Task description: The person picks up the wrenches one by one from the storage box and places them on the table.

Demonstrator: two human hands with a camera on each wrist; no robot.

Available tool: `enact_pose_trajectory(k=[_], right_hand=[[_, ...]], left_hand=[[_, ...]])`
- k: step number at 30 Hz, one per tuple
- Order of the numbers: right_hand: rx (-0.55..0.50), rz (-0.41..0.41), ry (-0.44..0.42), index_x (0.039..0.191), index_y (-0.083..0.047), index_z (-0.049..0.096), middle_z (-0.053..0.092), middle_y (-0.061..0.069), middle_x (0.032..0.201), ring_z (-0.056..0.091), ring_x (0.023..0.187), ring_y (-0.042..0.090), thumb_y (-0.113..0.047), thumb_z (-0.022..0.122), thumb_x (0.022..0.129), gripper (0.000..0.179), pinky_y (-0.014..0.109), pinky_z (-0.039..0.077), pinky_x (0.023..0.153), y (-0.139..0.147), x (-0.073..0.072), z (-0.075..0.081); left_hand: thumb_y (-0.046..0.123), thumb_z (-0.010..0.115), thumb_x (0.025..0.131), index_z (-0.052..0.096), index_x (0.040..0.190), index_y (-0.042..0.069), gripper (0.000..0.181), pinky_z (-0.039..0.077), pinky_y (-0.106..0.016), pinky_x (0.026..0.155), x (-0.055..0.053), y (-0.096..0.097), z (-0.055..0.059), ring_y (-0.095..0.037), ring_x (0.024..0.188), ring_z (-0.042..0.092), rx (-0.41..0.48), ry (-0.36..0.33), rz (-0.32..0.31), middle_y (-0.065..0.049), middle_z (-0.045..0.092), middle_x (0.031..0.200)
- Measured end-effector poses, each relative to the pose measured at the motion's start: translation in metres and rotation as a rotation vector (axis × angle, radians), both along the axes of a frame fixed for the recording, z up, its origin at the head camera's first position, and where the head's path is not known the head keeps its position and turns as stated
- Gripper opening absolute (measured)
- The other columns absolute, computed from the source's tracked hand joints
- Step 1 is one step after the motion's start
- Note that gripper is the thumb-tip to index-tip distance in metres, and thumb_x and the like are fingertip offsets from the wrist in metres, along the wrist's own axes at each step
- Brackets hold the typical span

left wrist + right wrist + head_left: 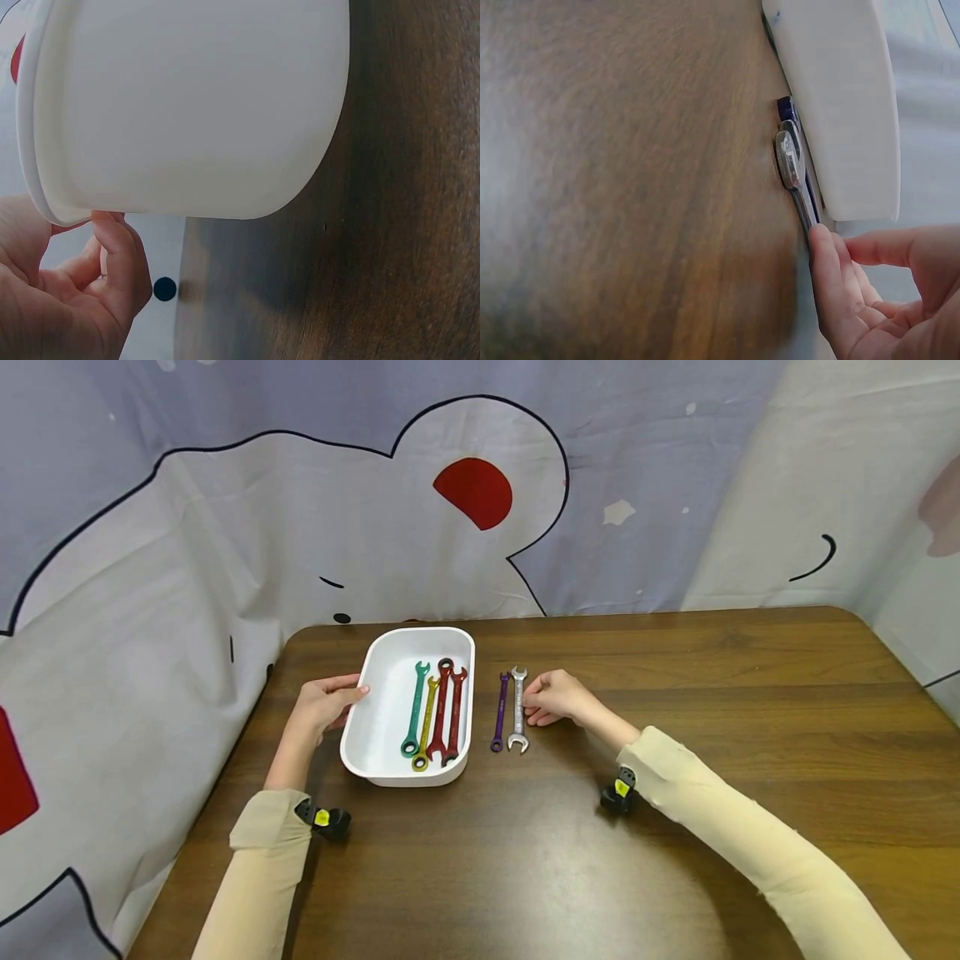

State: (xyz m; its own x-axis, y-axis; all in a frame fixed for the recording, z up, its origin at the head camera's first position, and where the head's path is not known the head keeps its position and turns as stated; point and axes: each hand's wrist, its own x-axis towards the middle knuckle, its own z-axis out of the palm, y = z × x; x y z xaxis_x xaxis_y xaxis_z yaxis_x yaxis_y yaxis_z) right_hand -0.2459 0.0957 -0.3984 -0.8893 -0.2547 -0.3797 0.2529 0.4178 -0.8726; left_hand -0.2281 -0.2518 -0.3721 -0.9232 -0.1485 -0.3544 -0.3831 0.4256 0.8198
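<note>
My left hand [324, 703] grips the left rim of a white rectangular tub [381, 697], thumb at the rim and fingers below it. The tub tilts towards me. Inside lie a green wrench [416, 710], a yellow wrench [427, 723] and two red wrenches [441, 710]. To its right, a purple wrench [501, 710] and a silver wrench [518, 710] lie side by side on the table. My right hand [557, 697] is beside the silver one, fingertips at the right edge of its shank. In the right wrist view, fingertips [821, 236] overlap that shank.
The brown wooden table [675, 860] reaches far to the right. A patterned cloth [637, 485] hangs behind it and at the left side. A small black camera sits on each wrist, the right one [617, 793] close over the tabletop.
</note>
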Motion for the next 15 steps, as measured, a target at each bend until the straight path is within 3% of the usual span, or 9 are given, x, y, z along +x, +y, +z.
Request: enact_pose_trajectory(k=[15], right_hand=[[0.035,0.061,0.045,0.107,0.009,0.059,0.068,0.012,0.08,0.065,0.059,0.01,-0.006,0.057,0.092,0.022,0.027,0.057,0.061,-0.001,0.012,0.017]], left_hand=[[0.029,0.063,0.093,0.049,0.14,0.008,0.054,0.052,-0.021,0.07,0.001,0.001,0.0,-0.005,0.081,0.059,-0.012,0.004,0.0,-0.014,0.056,0.126]])
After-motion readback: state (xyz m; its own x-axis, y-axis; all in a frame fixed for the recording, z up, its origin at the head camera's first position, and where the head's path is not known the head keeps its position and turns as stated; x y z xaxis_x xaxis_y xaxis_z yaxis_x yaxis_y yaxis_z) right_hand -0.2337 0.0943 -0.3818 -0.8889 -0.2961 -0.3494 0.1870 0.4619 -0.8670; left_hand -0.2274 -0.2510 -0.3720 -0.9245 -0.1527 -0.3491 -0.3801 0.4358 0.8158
